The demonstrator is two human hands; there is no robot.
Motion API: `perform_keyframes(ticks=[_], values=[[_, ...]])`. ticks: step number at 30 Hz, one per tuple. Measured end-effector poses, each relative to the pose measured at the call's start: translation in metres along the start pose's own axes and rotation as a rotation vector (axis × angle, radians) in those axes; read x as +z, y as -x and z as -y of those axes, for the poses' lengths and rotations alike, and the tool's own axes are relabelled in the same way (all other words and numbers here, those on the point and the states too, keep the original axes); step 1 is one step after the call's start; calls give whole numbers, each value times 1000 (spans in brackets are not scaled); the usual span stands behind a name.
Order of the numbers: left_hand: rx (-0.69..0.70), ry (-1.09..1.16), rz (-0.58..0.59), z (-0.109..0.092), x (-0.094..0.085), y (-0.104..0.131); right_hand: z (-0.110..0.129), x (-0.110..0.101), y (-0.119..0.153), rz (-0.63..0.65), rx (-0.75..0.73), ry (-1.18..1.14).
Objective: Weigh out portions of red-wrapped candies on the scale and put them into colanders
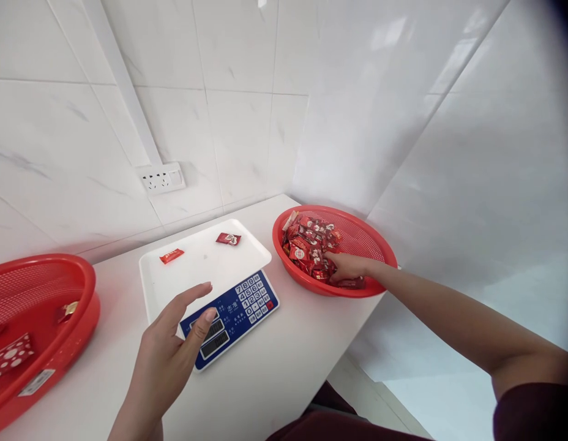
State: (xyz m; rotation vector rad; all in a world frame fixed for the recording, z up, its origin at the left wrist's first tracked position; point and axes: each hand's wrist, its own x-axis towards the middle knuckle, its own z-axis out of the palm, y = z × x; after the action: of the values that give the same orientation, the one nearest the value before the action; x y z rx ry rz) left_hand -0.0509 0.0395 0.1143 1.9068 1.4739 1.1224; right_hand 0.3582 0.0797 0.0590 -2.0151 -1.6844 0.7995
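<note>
My right hand (347,267) reaches into a red plastic basket (306,283), its fingers among red-wrapped candies (306,242). The fingertips are partly sunk in the pile, so whether they grip a candy is hidden. My left hand (174,349) is held over the near left corner of a white and blue weighing scale (233,315), thumb and index finger apart and nothing between them. On the scale's white pan (196,275) lie a bright red candy packet (172,256) at the left and a dark red packet (228,239) near the far edge.
At the far left stands another red basket (89,288) with a few packets in it, one of them a white-dotted red packet (14,355). The white table (284,361) ends at the right, beside the wall. A wall socket (162,179) is behind the scale.
</note>
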Motion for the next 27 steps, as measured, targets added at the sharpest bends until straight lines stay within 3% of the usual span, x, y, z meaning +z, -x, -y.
perform_keyframes(ticks=[3,10,15,19,23,27], values=[[-5,1,-18,-1,-2,1,1,-13,-8,2,20,73],[-90,34,68,1,-4,-1,7,-43,-12,-203,83,68],[-73,72,138,6,-4,-2,15,-52,-9,-317,158,-73],[-121,250,176,3,2,0,30,-54,-4,-324,165,-301],[-123,471,377,2,17,3,67,-38,16,-214,100,-509],[-126,745,516,-1,39,8,123,11,46,-16,-11,-745]])
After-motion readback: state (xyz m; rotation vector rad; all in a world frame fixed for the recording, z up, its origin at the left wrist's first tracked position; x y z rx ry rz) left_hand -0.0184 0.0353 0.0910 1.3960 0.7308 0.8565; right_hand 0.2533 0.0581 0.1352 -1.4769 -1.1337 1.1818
